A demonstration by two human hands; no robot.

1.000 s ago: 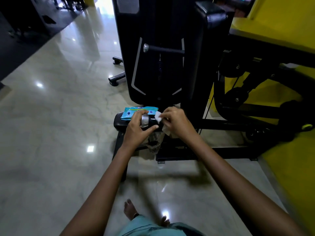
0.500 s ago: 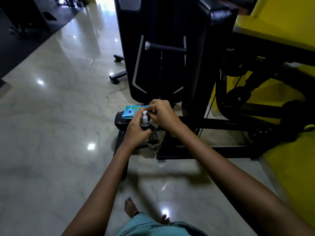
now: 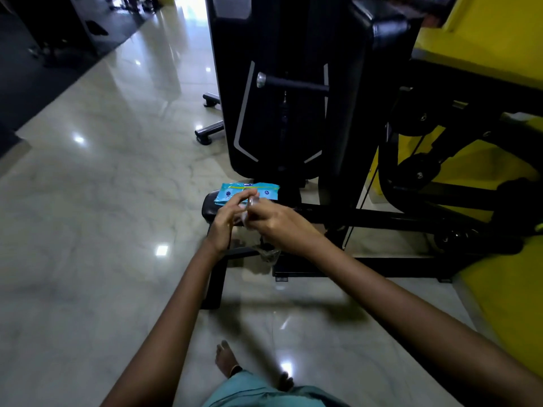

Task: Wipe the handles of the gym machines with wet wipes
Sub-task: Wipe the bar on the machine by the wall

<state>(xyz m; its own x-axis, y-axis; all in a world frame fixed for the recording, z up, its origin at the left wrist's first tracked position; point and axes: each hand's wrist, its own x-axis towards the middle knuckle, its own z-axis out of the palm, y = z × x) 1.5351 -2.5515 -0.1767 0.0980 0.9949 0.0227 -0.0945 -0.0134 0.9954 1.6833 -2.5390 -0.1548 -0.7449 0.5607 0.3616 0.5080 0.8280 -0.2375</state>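
Handle [image 3: 252,202] — gripped between both hands [image 3: 258,218], wipe pack [image 3: 248,190] just behind.

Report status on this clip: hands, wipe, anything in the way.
Left hand and right hand together at the handle end, fingers curled, grip blurred. Wipe barely visible between them. Wet wipes pack on the black pad behind. Nothing blocking.

Blue wipes pack [image 3: 246,190] (flat) — atop black pad [image 3: 210,208].
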